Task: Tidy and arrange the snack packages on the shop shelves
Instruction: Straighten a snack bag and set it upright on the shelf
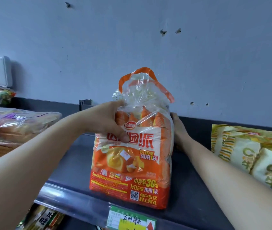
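An orange snack bag (132, 171) with a clear top and orange carry handles stands upright on the dark top shelf (69, 163). My left hand (107, 120) grips its upper left part, thumb across the front label. My right hand (179, 130) reaches behind the bag's right side and touches it; its fingers are mostly hidden by the bag.
Clear-wrapped bread packs (16, 125) are stacked on the shelf at the left. A yellow-green snack bag (248, 151) lies at the right. A price tag (130, 219) hangs on the front rail. More packages (45, 218) sit on the shelf below. The grey wall (132, 39) rises behind.
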